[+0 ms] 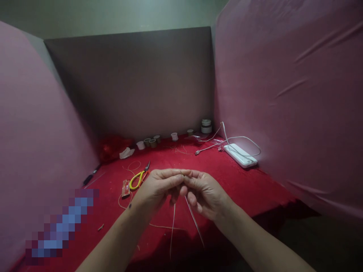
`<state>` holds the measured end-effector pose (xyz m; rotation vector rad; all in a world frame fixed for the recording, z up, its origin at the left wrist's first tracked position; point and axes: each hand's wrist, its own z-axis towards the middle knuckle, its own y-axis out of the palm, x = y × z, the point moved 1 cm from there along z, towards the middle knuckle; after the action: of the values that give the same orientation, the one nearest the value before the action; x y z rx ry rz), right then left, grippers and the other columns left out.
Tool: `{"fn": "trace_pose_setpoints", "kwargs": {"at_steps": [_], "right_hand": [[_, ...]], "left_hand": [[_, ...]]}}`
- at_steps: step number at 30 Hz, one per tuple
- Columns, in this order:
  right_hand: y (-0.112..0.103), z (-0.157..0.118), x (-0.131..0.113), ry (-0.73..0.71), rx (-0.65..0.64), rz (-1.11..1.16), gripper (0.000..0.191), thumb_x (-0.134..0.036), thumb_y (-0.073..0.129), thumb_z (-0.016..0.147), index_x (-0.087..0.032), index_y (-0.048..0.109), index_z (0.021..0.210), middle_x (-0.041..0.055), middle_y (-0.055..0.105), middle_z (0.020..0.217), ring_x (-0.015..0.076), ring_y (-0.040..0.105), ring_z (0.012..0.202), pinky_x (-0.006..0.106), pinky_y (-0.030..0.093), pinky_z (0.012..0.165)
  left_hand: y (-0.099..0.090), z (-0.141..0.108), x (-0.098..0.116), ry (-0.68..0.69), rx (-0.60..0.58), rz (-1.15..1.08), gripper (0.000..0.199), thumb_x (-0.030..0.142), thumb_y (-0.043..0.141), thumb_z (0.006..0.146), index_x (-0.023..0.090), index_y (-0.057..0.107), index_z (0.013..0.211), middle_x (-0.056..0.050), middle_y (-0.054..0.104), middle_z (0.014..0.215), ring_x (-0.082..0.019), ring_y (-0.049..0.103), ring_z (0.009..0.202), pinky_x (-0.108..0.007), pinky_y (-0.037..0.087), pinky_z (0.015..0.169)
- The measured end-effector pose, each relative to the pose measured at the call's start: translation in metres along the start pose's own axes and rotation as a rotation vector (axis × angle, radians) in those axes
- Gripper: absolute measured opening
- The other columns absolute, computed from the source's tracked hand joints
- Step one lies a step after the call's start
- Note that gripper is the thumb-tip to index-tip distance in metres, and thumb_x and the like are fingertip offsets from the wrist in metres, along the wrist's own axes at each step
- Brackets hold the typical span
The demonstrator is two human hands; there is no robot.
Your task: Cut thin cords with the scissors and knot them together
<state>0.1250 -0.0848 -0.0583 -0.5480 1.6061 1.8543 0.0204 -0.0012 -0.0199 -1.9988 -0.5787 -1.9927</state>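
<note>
Pinched pale strands (195, 223) over the red tabletop (241, 189).
In the head view, held the left hand (161, 185) and right hand (205, 190) tip to tip, with thumbs closed against forefingers and other fingers loosely curled; could not tell the exact grip between the tips. Let the strands trail down below both hands. Had yellow-handled scissors (141, 173) and a small red packet (126, 189) beside the left hand, spools (152, 143) at the back, a white device (239, 155) at right.
</note>
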Motion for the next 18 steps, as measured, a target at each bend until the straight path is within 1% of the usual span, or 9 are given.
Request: {"fn": "trace_pose_setpoints", "kwargs": {"at_steps": [4,9,12,15,18], "right_hand": [[0.0033,-0.0006,-0.0021,-0.008,-0.012,-0.020,0.019,-0.026,0.065,0.076,-0.009,0.062,0.084,0.0008,0.063,0.059,0.0040,0.051,0.035,0.010,0.033,0.027],[0.0037,-0.0010,-0.0025,-0.007,-0.018,-0.019,0.020,-0.025,0.063,0.077,-0.008,0.062,0.087,0.0010,0.063,0.058,0.0041,0.049,0.033,0.010,0.033,0.026],[0.0026,0.0001,-0.0010,-0.005,-0.014,-0.021,0.021,-0.025,0.063,0.077,-0.008,0.061,0.088,0.0011,0.063,0.060,0.0041,0.050,0.034,0.010,0.033,0.026],[0.0028,0.0012,-0.0010,0.007,-0.001,-0.030,0.024,-0.028,0.065,0.075,-0.009,0.060,0.089,0.0003,0.063,0.059,0.0044,0.049,0.034,0.011,0.033,0.026],[0.0046,-0.0003,-0.0040,0.040,0.002,-0.085,0.028,-0.032,0.063,0.076,-0.010,0.058,0.094,0.0009,0.063,0.062,0.0056,0.050,0.034,0.013,0.033,0.027]], "left_hand": [[-0.0006,-0.0007,0.0002,-0.026,-0.011,-0.003,0.034,0.028,0.060,0.077,0.013,0.063,0.107,-0.001,0.057,0.050,-0.007,0.047,0.039,-0.016,0.034,0.038],[-0.0001,-0.0021,0.0016,-0.035,-0.015,-0.005,0.029,0.027,0.060,0.076,0.013,0.066,0.101,0.000,0.056,0.049,-0.005,0.046,0.037,-0.015,0.034,0.037],[0.0008,-0.0023,-0.0010,-0.024,0.001,-0.006,0.029,0.027,0.060,0.076,0.013,0.066,0.101,0.000,0.056,0.049,-0.006,0.046,0.037,-0.016,0.033,0.036],[0.0021,-0.0025,-0.0052,0.033,0.055,-0.008,0.026,0.027,0.060,0.076,0.015,0.066,0.099,-0.001,0.058,0.056,-0.006,0.046,0.043,-0.017,0.033,0.040],[0.0027,-0.0041,-0.0039,0.142,0.156,0.053,0.018,0.025,0.061,0.076,0.016,0.068,0.090,0.000,0.056,0.063,-0.005,0.045,0.050,-0.018,0.035,0.047]]}}
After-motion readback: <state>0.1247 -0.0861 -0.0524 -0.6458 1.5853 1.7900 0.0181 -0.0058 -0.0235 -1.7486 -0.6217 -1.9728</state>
